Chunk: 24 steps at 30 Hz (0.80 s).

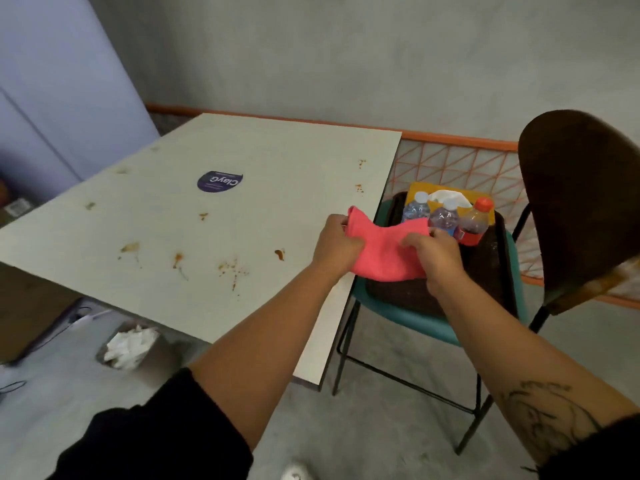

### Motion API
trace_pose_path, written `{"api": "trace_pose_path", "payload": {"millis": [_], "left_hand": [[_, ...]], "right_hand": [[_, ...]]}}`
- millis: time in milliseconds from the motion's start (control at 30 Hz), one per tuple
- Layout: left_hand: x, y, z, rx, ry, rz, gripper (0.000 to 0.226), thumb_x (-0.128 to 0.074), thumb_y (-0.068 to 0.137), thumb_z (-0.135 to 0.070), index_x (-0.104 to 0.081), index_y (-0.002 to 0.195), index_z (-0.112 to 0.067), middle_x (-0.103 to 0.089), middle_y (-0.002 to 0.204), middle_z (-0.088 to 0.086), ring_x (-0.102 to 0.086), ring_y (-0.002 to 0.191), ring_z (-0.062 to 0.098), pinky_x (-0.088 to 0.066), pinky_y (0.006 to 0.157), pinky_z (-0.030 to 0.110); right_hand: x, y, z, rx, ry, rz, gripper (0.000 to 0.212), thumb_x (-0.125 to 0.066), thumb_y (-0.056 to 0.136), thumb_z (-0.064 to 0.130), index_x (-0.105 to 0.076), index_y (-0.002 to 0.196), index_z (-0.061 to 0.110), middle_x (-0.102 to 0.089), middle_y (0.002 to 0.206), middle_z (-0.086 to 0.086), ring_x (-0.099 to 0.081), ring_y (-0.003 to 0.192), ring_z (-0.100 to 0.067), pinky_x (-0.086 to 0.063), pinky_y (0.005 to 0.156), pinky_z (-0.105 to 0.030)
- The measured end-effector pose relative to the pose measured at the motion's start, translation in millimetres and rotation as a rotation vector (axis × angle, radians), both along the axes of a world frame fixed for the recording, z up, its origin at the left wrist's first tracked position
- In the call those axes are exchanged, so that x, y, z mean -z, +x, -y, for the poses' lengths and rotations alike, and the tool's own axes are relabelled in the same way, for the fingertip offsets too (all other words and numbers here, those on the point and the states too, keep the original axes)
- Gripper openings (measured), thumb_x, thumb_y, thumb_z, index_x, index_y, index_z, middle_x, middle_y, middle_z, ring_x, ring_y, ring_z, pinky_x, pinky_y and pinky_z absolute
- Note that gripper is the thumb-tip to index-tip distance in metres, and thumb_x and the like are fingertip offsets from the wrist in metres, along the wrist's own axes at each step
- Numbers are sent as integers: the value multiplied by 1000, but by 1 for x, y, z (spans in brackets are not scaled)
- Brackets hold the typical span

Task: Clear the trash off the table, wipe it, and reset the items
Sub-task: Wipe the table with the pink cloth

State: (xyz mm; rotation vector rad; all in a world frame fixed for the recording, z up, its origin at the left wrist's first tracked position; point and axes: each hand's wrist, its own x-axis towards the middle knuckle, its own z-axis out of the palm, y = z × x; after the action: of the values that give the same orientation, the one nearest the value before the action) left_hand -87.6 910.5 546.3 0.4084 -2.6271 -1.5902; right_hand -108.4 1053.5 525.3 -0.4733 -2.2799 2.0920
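pink cloth [384,251], stained cream table [207,220], teal chair [415,320]

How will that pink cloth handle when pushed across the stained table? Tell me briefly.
Probably floppy: the pink cloth sags and creases between the left hand and right hand. Likely light, as finger grips alone hold it up. Pushed over the stains on the table, it may bunch up.

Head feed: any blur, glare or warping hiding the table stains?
Head view: even, dim light, no glare on the table, so the stains read clearly; wide-angle distortion stretches the frame's edges; the chair back at right is smeared; the pink cloth, gripped by left hand and right hand, is fairly sharp.
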Motion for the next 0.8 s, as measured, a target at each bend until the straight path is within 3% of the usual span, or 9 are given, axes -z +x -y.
{"api": "trace_pose_path", "payload": {"millis": [133,233,367,567,700,800], "left_hand": [[-9,30,42,-28,79,-79,42,-57,86,-8,-45,125,-10,-56,115,4,-56,99,18,-48,83,31],[-8,48,72,0,28,-82,40,-57,87,-10,-44,125,-12,-57,119,8,-58,104,24,-49,88,37],[0,69,123,104,-51,-72,45,-57,88,-10,-40,129,-15,-55,116,4,-55,98,18,-47,82,31],[17,84,168,284,-211,4,54,-56,90,-15,-34,137,-27,-52,128,5,-54,112,23,-46,95,44],[24,82,190,396,-265,-10,54,-55,90,-15,-34,138,-30,-53,129,3,-53,115,22,-45,95,41],[29,77,197,485,-335,-29,56,-55,90,-15,-33,140,-32,-53,132,2,-51,118,21,-44,93,35]], "right_hand": [[-13,19,36,-81,25,-31,16,-70,79,16,-53,79,16,-61,87,-8,-56,81,-22,-48,76,-36],[-12,34,56,-122,103,-32,19,-71,76,15,-52,81,13,-61,89,-13,-55,81,-24,-45,71,-36],[-4,60,90,-143,242,-19,26,-73,73,12,-54,89,9,-61,92,-11,-58,82,-23,-45,69,-35],[6,102,134,-118,448,38,30,-68,74,13,-46,93,16,-56,74,-1,-56,62,-20,-45,57,-33],[10,124,155,-75,674,14,26,-63,72,16,-45,91,22,-61,79,-1,-60,78,-25,-40,60,-31],[12,132,158,-78,1045,-45,36,-63,69,16,-50,102,23,-53,101,-1,-48,101,-25,-32,74,-33]]}}
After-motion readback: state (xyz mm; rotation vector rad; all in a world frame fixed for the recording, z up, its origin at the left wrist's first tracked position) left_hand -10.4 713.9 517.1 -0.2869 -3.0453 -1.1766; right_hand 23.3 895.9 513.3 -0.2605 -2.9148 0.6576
